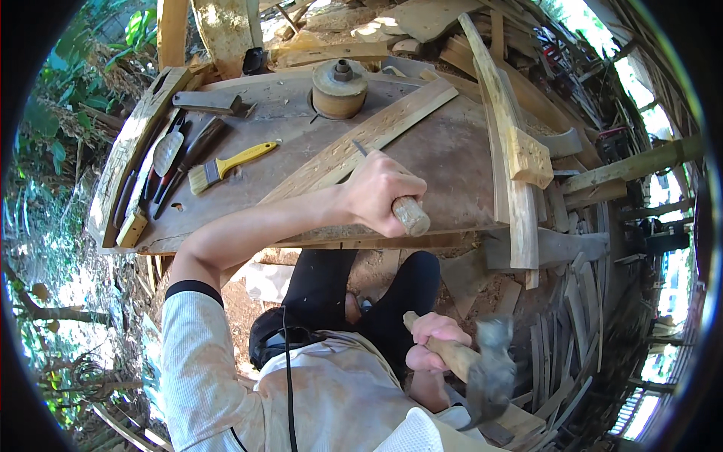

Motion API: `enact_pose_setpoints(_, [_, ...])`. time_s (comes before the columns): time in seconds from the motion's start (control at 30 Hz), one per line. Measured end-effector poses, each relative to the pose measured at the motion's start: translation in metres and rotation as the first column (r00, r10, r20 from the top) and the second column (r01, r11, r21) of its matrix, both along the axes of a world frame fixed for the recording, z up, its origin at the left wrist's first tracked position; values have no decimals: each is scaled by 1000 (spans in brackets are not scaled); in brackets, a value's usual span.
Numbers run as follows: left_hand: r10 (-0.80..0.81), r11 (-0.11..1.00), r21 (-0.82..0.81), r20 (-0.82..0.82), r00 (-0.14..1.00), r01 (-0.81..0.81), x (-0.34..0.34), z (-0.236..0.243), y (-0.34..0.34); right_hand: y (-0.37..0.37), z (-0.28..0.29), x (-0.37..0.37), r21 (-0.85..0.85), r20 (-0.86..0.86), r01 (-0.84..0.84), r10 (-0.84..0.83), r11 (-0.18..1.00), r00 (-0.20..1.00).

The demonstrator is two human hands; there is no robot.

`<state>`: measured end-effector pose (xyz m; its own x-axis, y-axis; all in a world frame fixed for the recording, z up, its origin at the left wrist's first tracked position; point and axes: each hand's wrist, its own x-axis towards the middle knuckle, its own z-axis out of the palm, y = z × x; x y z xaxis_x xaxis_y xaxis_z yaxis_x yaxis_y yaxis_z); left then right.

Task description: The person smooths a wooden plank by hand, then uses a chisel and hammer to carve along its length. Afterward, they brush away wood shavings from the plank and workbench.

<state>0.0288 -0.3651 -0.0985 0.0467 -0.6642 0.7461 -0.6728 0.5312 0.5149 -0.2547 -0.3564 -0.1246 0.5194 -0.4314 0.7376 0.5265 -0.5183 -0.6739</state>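
Note:
My left hand is closed around the round wooden handle of a chisel. The chisel's thin metal blade points away from me, its tip over a long pale wooden board with small cut marks. Whether the tip touches the wood, I cannot tell. Down at the right, beside my knee, my right hand grips a hammer by its thick wooden handle. The metal head is smeared by motion and its exact shape is unclear. The board lies slantwise across a brown worktable.
At the table's left lie a yellow-handled paintbrush, a small trowel, a wooden-handled tool and a hammer-like tool. A round wooden block with a metal bolt stands at the back. Long planks overhang the right edge; scrap wood lies beyond.

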Motion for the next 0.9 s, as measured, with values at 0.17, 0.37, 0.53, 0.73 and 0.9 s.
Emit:
enact_pose_setpoints(0.17, [-40, 999, -16, 51, 998, 41, -5, -2, -10, -4, -33, -29, -215, -229, 224, -272, 951, 934])
enact_pose_setpoints(0.37, [-13, 1000, 9, 92, 996, 12, 14, -3, -10, -6, -37, -28, -285, -318, 233, -321, 930, 892])
enact_pose_setpoints(0.53, [-36, 999, -21, 33, 999, 37, 17, 0, -12, -1, -34, -22, -186, -283, 233, -279, 955, 918])
enact_pose_setpoints(0.73, [-2, 1000, -24, -3, 1000, 2, 22, -1, -9, 3, -17, 24, 56, 206, -78, 65, 995, 976])
enact_pose_setpoints(0.9, [-10, 1000, -14, 22, 1000, 10, 23, 0, -5, -2, -26, 8, -45, -429, 190, -191, 981, 883])
